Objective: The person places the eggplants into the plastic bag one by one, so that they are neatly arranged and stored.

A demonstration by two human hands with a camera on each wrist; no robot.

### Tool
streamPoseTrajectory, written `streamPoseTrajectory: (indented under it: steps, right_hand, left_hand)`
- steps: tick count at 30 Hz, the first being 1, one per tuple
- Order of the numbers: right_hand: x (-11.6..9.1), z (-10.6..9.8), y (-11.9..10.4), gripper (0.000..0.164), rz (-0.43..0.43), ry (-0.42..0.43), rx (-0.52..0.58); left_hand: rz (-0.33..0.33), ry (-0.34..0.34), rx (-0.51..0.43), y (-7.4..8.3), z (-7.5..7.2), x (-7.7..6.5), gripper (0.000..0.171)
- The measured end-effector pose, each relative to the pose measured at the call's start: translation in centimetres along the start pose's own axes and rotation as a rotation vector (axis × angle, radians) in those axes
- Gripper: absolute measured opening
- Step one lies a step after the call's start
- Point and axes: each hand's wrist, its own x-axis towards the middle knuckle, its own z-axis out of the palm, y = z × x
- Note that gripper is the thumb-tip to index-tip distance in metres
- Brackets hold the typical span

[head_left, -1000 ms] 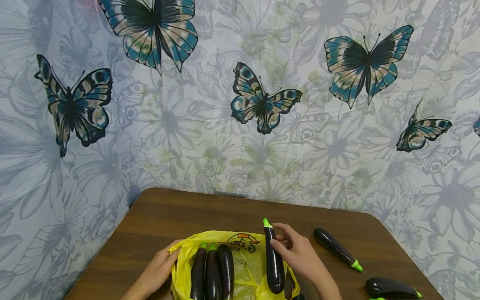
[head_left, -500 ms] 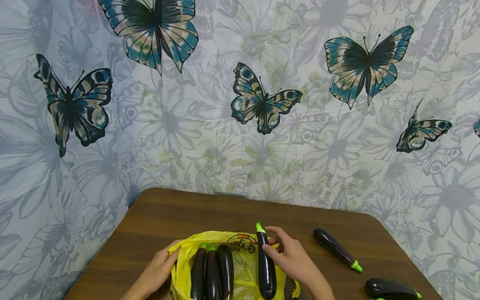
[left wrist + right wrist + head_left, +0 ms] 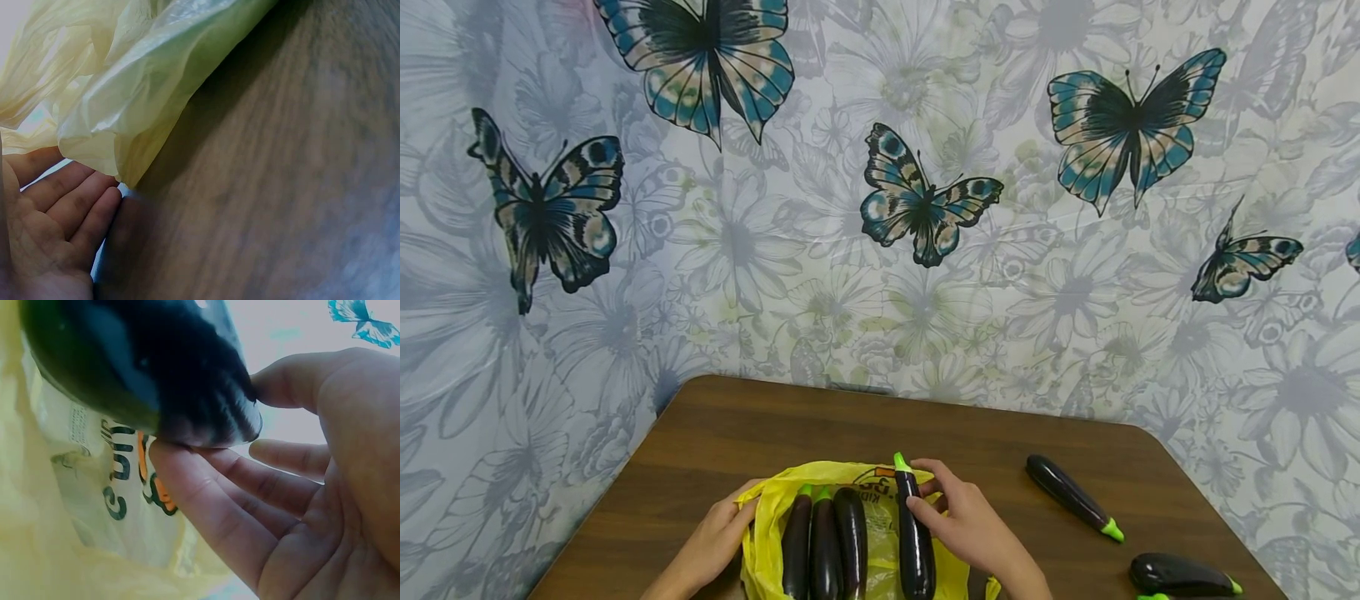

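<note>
My right hand [image 3: 962, 517] pinches a dark purple eggplant [image 3: 916, 542] between thumb and fingers, its bright green stem pointing up. This eggplant stands nearly upright over the right part of an open yellow plastic bag [image 3: 762, 542]. In the right wrist view, thumb and fingertips press on the glossy eggplant [image 3: 144, 369], with the bag's printed wall behind. Three more eggplants [image 3: 825, 550] lie side by side in the bag's left half. At the bag's left rim, my left hand [image 3: 718, 533] holds the plastic; its fingers [image 3: 81, 206] reach under the edge, the thumb hidden in the left wrist view.
On the brown wooden table [image 3: 820, 421], to the bag's right, lies one eggplant [image 3: 1071, 496] at a slant. Nearer the front is another eggplant [image 3: 1183, 575], with a green tip [image 3: 1152, 597] cut off by the frame. A butterfly-patterned wall covering [image 3: 820, 333] rises behind.
My right hand has carried the eggplant leftward and slightly lower, from the bag's right edge to further over its inside. The left hand and the other eggplants stay in place.
</note>
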Motion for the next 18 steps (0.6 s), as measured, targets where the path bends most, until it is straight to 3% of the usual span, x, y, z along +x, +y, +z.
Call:
streamPoseTrajectory:
  steps: [18]
  right_hand:
    - [0.7, 2.4, 0.3, 0.048, -0.041, -0.083, -0.081]
  left_hand:
    - [0.015, -0.006, -0.003, 0.1, 0.0, -0.2, 0.048]
